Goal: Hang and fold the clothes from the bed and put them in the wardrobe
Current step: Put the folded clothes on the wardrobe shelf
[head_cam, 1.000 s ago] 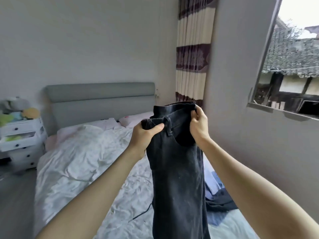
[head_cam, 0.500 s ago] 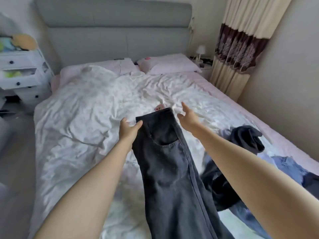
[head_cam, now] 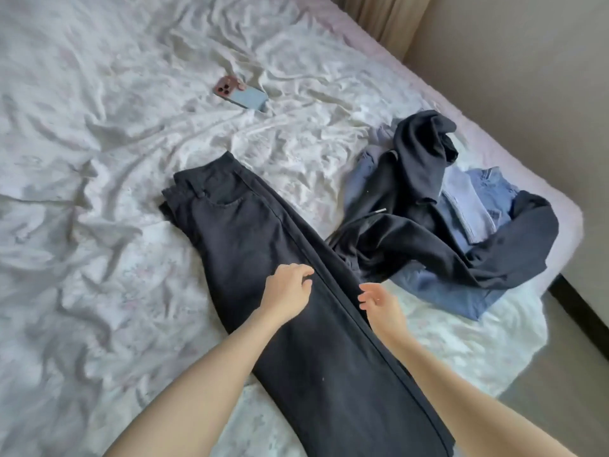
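Note:
A pair of black jeans (head_cam: 250, 232) lies flat on the white crumpled bedsheet (head_cam: 99, 192), folded lengthwise, waistband at the far end. My left hand (head_cam: 288, 291) hovers over the middle of the jeans with loosely curled fingers, holding nothing. My right hand (head_cam: 379, 301) is at the jeans' right edge, fingers relaxed, empty. To the right lies a heap of clothes: a dark navy garment (head_cam: 428, 232) over light blue denim pieces (head_cam: 471, 202).
A phone (head_cam: 240, 95) in a light blue case lies on the sheet beyond the jeans. The bed's right edge borders a beige wall (head_cam: 527, 77) and a strip of floor (head_cam: 566, 374). A curtain (head_cam: 379, 18) hangs at the top right.
The jeans went from held up in both hands to lying flat on the bed. Both hands let go of the waistband and drew back to mid-leg. My view tilted downward.

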